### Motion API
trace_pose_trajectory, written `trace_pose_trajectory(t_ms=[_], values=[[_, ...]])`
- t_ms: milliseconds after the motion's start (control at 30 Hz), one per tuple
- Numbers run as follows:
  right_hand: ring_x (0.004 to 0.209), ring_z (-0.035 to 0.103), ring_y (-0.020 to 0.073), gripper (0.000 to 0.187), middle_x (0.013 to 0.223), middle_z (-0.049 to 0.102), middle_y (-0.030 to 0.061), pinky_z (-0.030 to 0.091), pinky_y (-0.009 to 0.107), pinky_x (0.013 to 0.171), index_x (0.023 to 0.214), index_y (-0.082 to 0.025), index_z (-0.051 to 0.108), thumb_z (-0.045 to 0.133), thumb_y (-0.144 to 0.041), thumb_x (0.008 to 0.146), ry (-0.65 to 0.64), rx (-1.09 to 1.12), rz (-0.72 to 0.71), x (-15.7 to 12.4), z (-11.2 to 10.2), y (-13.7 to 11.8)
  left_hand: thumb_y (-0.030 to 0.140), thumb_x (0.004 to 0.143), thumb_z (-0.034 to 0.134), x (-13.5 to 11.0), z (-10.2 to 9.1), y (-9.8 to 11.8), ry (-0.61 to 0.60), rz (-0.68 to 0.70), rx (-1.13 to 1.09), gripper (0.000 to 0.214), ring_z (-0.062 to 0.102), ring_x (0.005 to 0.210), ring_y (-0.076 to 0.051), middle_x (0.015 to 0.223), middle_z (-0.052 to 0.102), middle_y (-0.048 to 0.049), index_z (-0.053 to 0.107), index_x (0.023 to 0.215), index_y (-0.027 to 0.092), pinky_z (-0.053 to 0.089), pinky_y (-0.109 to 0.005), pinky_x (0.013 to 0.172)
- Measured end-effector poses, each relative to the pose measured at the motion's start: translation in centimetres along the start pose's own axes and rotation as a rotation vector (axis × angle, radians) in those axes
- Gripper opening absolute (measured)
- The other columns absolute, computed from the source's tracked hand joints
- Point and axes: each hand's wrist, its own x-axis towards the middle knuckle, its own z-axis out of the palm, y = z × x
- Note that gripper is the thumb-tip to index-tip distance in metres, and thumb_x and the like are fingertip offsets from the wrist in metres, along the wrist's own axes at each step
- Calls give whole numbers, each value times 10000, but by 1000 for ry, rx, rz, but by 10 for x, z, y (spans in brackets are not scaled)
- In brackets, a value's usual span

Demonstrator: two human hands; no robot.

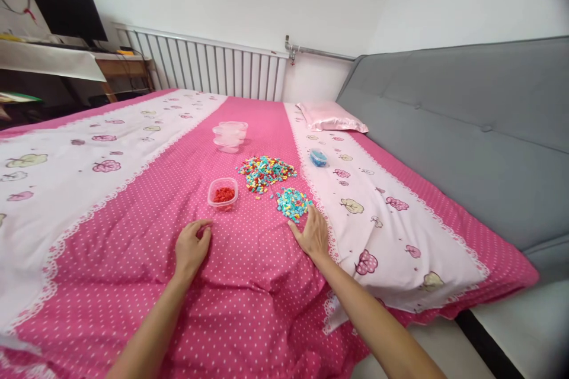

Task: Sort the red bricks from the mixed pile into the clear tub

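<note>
My left hand (192,247) rests on the pink dotted bedspread (249,284), fingers curled loosely, holding nothing, just below a clear tub of red pieces (223,193). My right hand (312,234) lies flat with fingers spread, its fingertips touching a small heap of mostly blue pieces (291,203). Beyond that lies a larger mixed-colour pile of small pieces (265,173). A small tub of blue pieces (318,157) sits to the right of the piles.
A stack of clear empty tubs (230,135) stands farther back on the bed. A pink pillow (331,116) lies by the grey padded headboard (466,130). A white radiator (208,65) and a desk with a monitor (66,15) line the far wall.
</note>
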Motion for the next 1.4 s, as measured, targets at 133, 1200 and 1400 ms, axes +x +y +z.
trace_pose_trajectory(t_ms=[133,1200,1400], values=[[1272,394,324,791,1369,437,242,320,487,1031,1366,-52,348,422,-631,833,1,10,-4,0,0,1,326,805,436,0,21,45,-57,140,-80,287,615,963,-227,1014,675,-89,649,943,192,475,-404,899],[1076,591,193,383,1179,648,76,419,350,979,1186,-187,608,584,-245,808,-398,233,-95,156,14,-70,210,790,507,15,125,101,-342,61,-385,286,559,1082,-252,1138,607,-162,634,1028,115,420,-405,970],[984,634,128,364,1067,707,19,451,250,916,1101,-215,664,501,-60,815,-551,360,-230,171,56,-114,177,742,560,39,121,91,-268,-660,-1080,158,618,771,-149,842,680,-72,664,851,129,472,-287,797]])
